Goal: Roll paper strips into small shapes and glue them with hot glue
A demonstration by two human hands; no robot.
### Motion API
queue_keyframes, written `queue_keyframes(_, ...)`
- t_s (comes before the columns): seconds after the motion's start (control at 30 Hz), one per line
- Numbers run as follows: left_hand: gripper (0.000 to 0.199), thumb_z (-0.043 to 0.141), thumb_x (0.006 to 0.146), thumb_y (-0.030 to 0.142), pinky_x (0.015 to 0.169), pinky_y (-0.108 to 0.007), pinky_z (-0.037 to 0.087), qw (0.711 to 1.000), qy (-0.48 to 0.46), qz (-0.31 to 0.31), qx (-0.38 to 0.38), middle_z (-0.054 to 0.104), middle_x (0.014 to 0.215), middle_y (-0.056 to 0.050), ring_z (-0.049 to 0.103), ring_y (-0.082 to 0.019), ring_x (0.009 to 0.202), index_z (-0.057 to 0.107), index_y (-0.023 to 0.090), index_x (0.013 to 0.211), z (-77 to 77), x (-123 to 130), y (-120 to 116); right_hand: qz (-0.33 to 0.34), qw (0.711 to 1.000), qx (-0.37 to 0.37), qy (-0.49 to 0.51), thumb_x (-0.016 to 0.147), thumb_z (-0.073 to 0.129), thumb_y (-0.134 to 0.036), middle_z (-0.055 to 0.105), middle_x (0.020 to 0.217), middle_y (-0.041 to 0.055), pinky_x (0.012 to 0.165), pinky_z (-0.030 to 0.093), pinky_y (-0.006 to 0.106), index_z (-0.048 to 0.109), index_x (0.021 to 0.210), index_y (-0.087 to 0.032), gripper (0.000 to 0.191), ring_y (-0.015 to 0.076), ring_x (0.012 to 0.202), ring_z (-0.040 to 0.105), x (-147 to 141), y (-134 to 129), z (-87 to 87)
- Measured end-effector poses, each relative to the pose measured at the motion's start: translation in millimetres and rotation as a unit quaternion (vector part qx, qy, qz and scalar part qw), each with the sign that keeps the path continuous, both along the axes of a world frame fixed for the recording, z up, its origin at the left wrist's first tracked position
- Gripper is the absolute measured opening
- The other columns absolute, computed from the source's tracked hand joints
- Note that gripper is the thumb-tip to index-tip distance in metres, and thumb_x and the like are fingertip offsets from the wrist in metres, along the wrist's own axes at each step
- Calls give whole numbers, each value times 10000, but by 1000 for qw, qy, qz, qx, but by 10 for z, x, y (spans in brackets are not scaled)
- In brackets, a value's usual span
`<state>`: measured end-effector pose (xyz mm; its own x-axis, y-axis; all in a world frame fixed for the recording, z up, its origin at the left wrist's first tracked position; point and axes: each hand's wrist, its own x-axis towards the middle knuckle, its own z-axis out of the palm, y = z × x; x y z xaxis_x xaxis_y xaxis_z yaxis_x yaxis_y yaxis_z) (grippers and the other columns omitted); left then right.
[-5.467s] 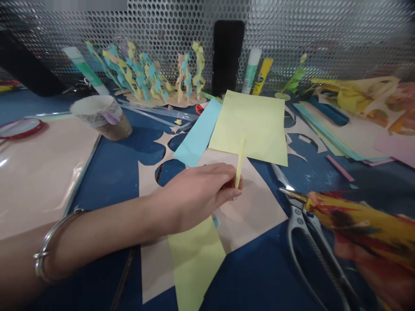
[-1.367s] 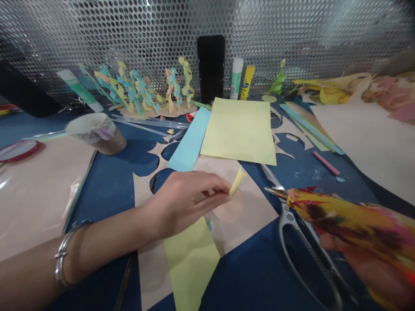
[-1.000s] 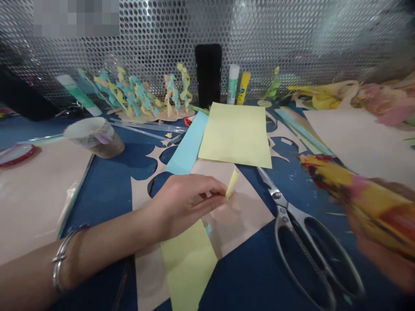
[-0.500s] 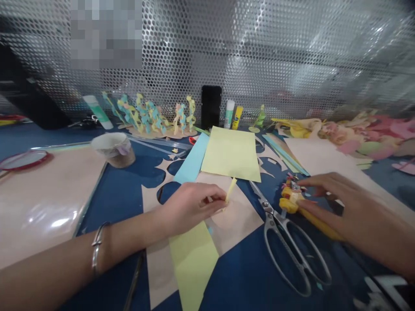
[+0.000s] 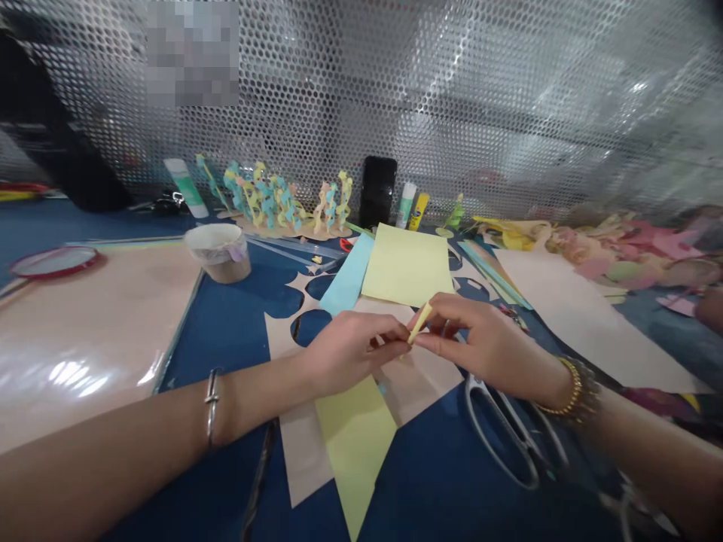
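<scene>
A narrow yellow paper strip (image 5: 419, 323) is pinched between both hands over the middle of the table. My left hand (image 5: 353, 348) grips its lower end with thumb and fingertips. My right hand (image 5: 480, 335) is closed on the same strip from the other side, thumb underneath. Below the hands lie a pale pink paper sheet (image 5: 434, 380) and a pointed yellow paper piece (image 5: 358, 436). Large metal scissors (image 5: 497, 429) rest under my right wrist, their blades hidden by the hand. Behind, a yellow sheet (image 5: 410, 263) overlaps a blue paper piece (image 5: 347, 278).
A paper-lined cup (image 5: 220, 260) stands left, near a plastic-covered stack of sheets (image 5: 84, 324) and a red-rimmed lid (image 5: 56, 262). Curled paper stems (image 5: 271, 199), glue sticks (image 5: 405, 205) and a black phone (image 5: 378, 192) line the mesh wall. Paper flowers (image 5: 638, 241) are heaped right.
My right hand has left the yellow decorated tool beside the scissors and moved left to the paper strip, which it now pinches. My left hand still holds the strip. The camera view has shifted slightly.
</scene>
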<state>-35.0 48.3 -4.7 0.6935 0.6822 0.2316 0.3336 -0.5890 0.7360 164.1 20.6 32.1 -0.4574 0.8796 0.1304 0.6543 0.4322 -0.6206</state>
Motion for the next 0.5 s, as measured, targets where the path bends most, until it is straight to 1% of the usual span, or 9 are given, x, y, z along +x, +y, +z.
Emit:
queue_keyframes(0.1, 123, 549, 873, 179, 550, -170, 481, 1000, -6, -9, -13, 716, 767, -1, 654, -108, 673, 668, 186, 842, 2, 5, -13, 2, 1000, 4, 2, 857, 594, -248, 617, 855, 9, 612, 486, 243, 638, 832, -224, 56, 120, 680, 582, 8, -32, 9)
queue_keyframes(0.2, 115, 562, 874, 214, 574, -179, 500, 999, -1, -23, -25, 722, 777, -6, 665, -116, 681, 673, 186, 867, 8, 17, -34, 2, 1000, 6, 1, 845, 603, -228, 610, 839, 6, 606, 480, 244, 639, 820, -225, 44, 117, 667, 574, 32, -79, 3)
queue_keyframes(0.3, 142, 549, 877, 247, 645, -210, 517, 1000, 12, -12, -2, 734, 847, -15, 676, -137, 752, 674, 201, 924, 21, 24, -45, -9, 1000, 3, -1, 843, 602, -228, 600, 831, -4, 602, 473, 239, 634, 824, -230, 36, 110, 665, 569, 74, -124, -12)
queue_keyframes(0.4, 213, 475, 880, 192, 696, -228, 520, 999, 30, 23, 18, 727, 936, -13, 672, -142, 830, 658, 221, 985, 30, 20, -41, -24, 1000, 3, 0, 834, 603, -225, 581, 800, -18, 597, 467, 241, 608, 793, -229, 41, 106, 653, 561, 125, -156, -28)
queue_keyframes(0.5, 234, 498, 821, 146, 689, -231, 523, 998, 49, 20, 30, 717, 950, -14, 670, -155, 855, 650, 216, 985, 7, 5, -40, -27, 1000, -3, -5, 827, 595, -212, 579, 803, -21, 602, 467, 248, 591, 790, -229, 41, 107, 659, 563, 149, -163, -35)
